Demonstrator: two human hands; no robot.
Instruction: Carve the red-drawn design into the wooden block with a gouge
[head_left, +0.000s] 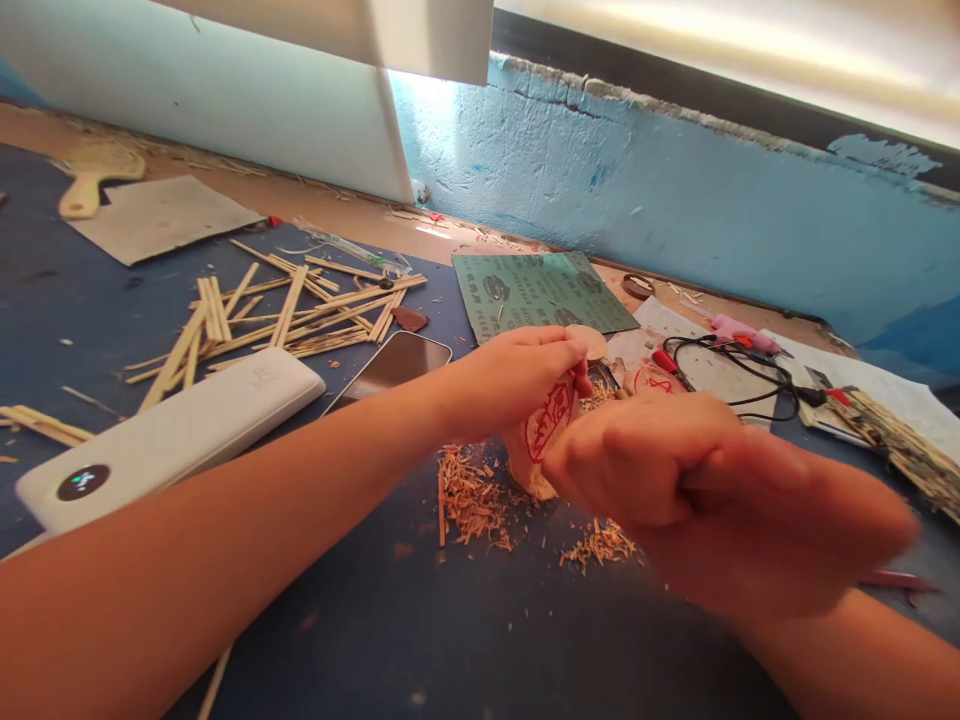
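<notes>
My left hand (517,372) is wrapped round the top of a pale wooden block (553,420) with red line drawing on its side. The block stands tilted among curled wood shavings (471,505) on the dark blue table. Close in front of it, my right hand (697,480) is closed in a fist, partly smeared by motion, its knuckles near the block's lower edge. Whatever that fist holds is hidden. Just behind both hands lie a round wooden disc (589,342) and another wooden piece with red marks (654,380).
To the left are a white power bank (172,430), a phone (390,368) and a heap of thin wooden sticks (292,310). Green sandpaper (536,290) lies at the back. A pink glue gun (742,332) and black cable (780,385) are at right. A blue wall (637,190) bounds the far side.
</notes>
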